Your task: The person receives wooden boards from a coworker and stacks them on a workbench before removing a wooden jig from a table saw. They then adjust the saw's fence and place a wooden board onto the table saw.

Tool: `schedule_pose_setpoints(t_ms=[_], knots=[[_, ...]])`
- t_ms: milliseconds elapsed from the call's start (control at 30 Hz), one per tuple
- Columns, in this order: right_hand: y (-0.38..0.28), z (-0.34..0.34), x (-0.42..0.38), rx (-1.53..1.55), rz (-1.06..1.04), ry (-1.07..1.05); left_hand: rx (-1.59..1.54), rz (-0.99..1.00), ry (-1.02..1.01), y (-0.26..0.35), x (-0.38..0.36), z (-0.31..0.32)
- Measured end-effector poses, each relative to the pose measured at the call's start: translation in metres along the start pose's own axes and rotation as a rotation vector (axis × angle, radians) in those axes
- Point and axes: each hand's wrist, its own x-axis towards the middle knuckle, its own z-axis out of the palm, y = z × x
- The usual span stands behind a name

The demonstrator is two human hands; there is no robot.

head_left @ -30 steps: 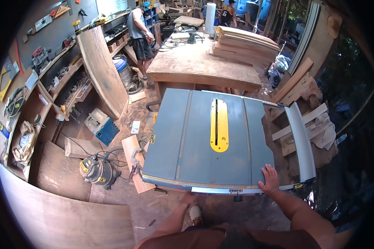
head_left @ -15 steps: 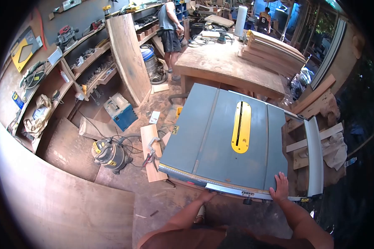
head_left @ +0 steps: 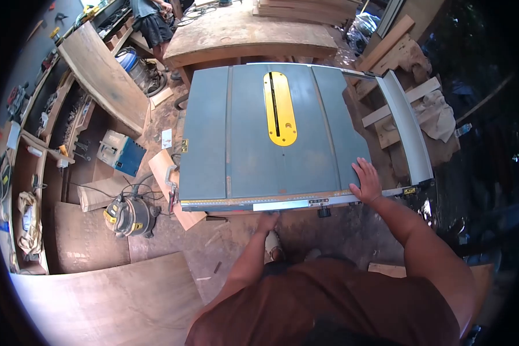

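Observation:
In front of me stands a table saw (head_left: 205,132) with a grey top and a yellow throat plate (head_left: 282,130) around a dark slot; no blade shows above it. My right hand (head_left: 366,183) lies on the saw's front right corner, fingers stretched out over the top and the heel by the front rail. My left hand (head_left: 267,221) is at the underside of the front rail (head_left: 282,205), left of a black knob (head_left: 324,212). Its fingers are hidden below the rail, so what they touch cannot be made out.
A wooden workbench (head_left: 242,34) with stacked boards (head_left: 305,8) stands behind the saw. Left are a shop vacuum (head_left: 134,216), a blue tool case (head_left: 121,153), a leaning slab (head_left: 101,72) and shelves. Another person (head_left: 151,26) stands at the back left. A plywood sheet (head_left: 115,300) lies front left.
My view has tipped down and turned rightward, so the saw appears higher and further left. Both hands keep their places at the saw's front edge.

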Motion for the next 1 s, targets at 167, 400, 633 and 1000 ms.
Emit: schedule_pose_setpoints(t_ms=[167,400,633,1000], knots=[[0.001,0.000,-0.001,-0.011,0.001,0.001,0.074,0.162,0.073,-0.014,0.013,0.013],[0.005,-0.002,0.002,-0.020,0.014,-0.040,0.291,0.097,0.281,-0.020,0.007,-0.039],[0.002,-0.001,0.001,0.014,0.015,-0.022,0.312,0.009,0.307,-0.057,0.026,-0.048],[0.007,-0.005,-0.002,0.066,0.086,-0.027,0.417,-0.329,-0.233,-0.048,0.002,-0.056]])
